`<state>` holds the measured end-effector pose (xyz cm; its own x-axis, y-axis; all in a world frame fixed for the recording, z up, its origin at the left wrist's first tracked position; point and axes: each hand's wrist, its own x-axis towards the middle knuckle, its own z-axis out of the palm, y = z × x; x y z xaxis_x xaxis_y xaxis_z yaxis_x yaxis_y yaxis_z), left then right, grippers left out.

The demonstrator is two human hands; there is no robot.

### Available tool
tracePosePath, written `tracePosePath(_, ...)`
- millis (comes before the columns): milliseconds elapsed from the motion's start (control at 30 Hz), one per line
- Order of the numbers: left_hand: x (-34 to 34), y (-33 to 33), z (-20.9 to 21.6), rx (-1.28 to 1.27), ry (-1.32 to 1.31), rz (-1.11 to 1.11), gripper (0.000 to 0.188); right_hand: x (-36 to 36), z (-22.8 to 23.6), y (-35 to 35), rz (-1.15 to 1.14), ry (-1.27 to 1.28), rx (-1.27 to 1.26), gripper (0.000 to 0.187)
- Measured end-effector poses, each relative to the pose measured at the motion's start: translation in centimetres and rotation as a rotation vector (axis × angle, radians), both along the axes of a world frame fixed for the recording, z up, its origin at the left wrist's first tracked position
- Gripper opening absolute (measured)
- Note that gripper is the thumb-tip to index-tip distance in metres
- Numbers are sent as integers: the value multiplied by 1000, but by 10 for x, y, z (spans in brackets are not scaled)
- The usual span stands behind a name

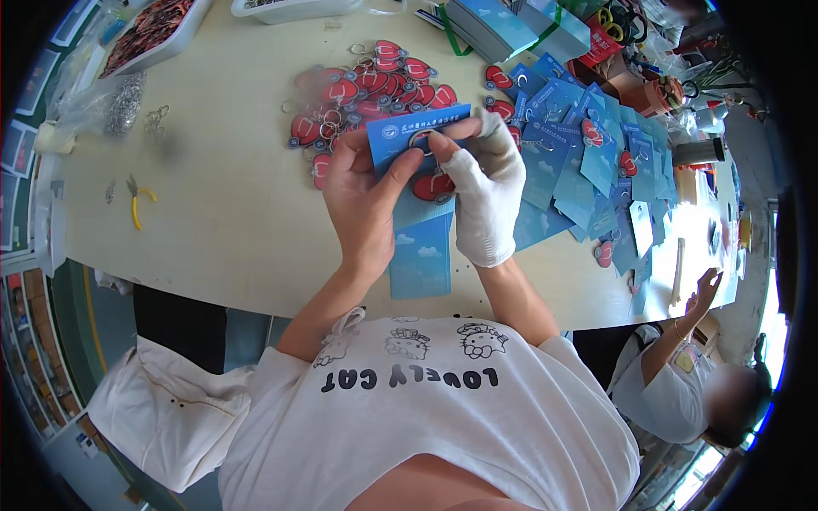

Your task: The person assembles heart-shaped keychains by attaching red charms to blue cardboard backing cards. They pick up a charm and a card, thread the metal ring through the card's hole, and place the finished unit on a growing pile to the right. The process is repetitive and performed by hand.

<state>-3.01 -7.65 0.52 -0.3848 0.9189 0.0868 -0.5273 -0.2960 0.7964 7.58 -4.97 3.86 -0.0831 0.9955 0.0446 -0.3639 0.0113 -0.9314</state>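
Note:
My left hand (362,217), bare, pinches the left side of a small blue card (388,145) between thumb and fingers. At the card's right side is my right hand (490,196), in a white glove that leaves the fingertips bare. Its thumb and forefinger grip a metal key ring (418,140) against the card's face. Below the ring hangs a red keychain charm (433,186); whether the ring passes through the card cannot be seen. A stack of blue cards (420,260) lies below my hands. Beyond them is a heap of red keychains (375,85).
Blue cards with red keychains (550,162) spread over the right of the table. Yellow-handled pliers (139,204) lie left, near a bag of small metal parts (128,102). A white bin (183,34) and bundled cards (494,30) stand far back. Another person (673,375) sits at right.

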Motion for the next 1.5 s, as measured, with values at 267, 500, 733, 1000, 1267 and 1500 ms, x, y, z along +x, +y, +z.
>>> tracePosePath(267,-6,0,15,-17,1,8,38,1,9,1,107,-81,115,49)
tracePosePath(500,0,-7,-15,-87,-80,-116,40,13,-6,2,192,-298,107,59)
tracePosePath(733,0,-7,-17,-100,-56,-84,35,26,-14,-2,282,-208,-82,34)
tracePosePath(1000,8,-8,-16,10,113,-4,33,24,-14,2,90,-340,24,22)
tracePosePath(1267,4,-9,-24,122,262,-19,31,24,-8,5,55,-510,180,28)
tracePosePath(1500,4,-9,-17,54,85,-61,31,23,-5,4,150,-216,42,28)
